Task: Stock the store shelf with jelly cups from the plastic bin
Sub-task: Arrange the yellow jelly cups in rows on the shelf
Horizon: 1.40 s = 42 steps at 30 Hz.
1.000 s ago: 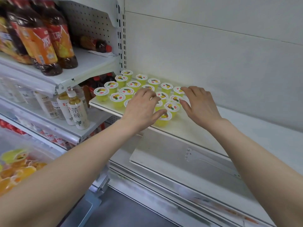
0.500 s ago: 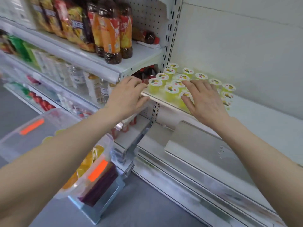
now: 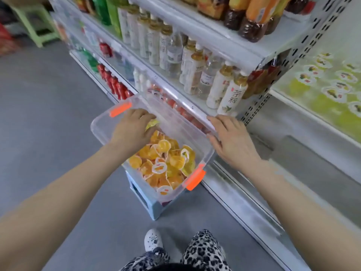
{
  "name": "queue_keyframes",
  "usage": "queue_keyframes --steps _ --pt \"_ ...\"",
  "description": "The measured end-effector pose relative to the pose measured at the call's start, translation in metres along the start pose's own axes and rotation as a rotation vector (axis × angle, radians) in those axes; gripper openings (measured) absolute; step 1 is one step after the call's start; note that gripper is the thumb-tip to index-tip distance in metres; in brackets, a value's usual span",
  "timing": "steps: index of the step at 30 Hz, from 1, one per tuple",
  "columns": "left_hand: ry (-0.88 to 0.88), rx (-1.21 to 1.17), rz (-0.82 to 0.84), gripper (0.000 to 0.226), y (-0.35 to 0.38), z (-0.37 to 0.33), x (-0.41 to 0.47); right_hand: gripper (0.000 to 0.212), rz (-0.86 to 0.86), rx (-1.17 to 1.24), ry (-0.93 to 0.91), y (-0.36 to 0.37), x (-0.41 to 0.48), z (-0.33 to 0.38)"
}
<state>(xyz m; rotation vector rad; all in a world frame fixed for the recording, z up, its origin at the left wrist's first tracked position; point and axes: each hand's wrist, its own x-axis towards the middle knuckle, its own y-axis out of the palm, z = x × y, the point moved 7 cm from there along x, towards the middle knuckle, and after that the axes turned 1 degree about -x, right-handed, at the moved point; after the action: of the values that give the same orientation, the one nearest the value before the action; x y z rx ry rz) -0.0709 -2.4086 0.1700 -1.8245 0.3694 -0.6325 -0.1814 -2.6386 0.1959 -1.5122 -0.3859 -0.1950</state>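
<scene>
Partly done: cups point(image 3: 332, 83) on shelf point(image 3: 304, 108) right of bin point(image 3: 103, 132), many left inside; left hand point(image 3: 133, 131) inside, grip unclear; right hand point(image 3: 233, 140) splayed.

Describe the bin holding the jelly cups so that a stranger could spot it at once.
Find the white shelf unit of bottled drinks; on the grey floor before it stands a pale blue stool. On top sits the plastic bin: clear-walled, with orange latches at two ends, heaped with orange and yellow jelly cups.
</scene>
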Motion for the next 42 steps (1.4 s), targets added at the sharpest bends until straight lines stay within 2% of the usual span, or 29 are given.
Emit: queue_keyframes --steps 5,9,14,20,25,29,36,40,42 --pt "-0.200 -0.061 0.141 0.031 0.037 0.064 -0.045 0.047 0.193 0.078 -0.072 0.069 0.010 0.044" --pt "-0.293 -0.042 0.141 0.024 0.053 0.100 -0.063 0.047 0.343 0.087 -0.147 0.114 0.023 0.063" --pt "-0.311 0.001 0.091 0.022 0.058 0.116 -0.057 0.053 0.501 0.163 -0.202 0.165 0.062 0.079" --pt "-0.340 -0.005 0.103 0.022 0.071 0.136 -0.029 0.055 0.580 0.171 -0.217 0.221 0.138 0.098" --pt "-0.378 0.018 0.180 0.027 0.083 0.141 -0.021 0.059 0.738 -0.017 -0.286 0.286 0.165 0.113" --pt "-0.398 0.044 0.248 0.034 0.086 0.144 -0.020 0.044 0.695 -0.202 -0.383 0.299 0.161 0.120" --pt "-0.348 0.128 0.440 0.040 0.102 0.144 0.002 0.057 0.668 -0.098 -0.384 0.283 0.168 0.111" --pt "-0.283 0.191 0.517 0.051 0.127 0.148 0.033 0.043 0.586 -0.152 -0.337 0.281 0.172 0.112" --pt "-0.235 0.234 0.566 0.054 0.145 0.147 0.047 0.037 0.549 -0.176 -0.370 0.280 0.167 0.113"
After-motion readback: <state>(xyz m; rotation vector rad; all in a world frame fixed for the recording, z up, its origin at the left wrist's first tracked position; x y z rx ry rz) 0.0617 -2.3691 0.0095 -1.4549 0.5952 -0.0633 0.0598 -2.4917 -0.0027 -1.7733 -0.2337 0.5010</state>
